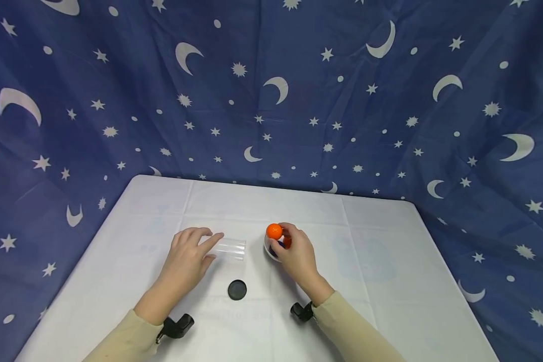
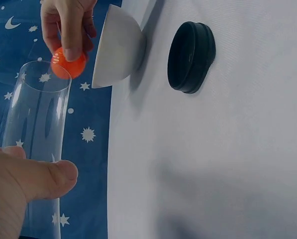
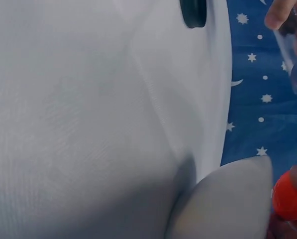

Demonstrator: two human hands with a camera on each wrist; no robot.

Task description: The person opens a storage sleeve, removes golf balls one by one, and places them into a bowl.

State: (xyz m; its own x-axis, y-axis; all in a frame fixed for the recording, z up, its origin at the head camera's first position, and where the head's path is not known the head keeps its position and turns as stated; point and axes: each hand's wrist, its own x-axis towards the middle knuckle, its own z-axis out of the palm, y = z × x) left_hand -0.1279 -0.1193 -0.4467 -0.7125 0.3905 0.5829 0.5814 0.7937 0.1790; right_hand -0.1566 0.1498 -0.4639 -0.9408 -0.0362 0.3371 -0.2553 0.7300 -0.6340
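Observation:
My left hand (image 1: 185,259) grips a clear open-ended tube (image 1: 232,249), its thumb along the side in the left wrist view. The tube lies sideways in the head view, its mouth toward the right. My right hand (image 1: 299,254) pinches an orange ball (image 1: 274,231) above a small white bowl (image 1: 267,247). In the left wrist view, the ball (image 2: 69,65) overlaps the edge of the tube's mouth (image 2: 45,89). A red-orange thing (image 1: 287,242) and a dark blue one show inside the bowl, partly hidden by the right hand.
A round black cap (image 1: 237,290) lies on the white-covered table (image 1: 163,211) between the forearms. Black wrist cameras (image 1: 179,326) jut from both wrists. Behind the table hangs a blue curtain (image 1: 298,105) with moons and stars.

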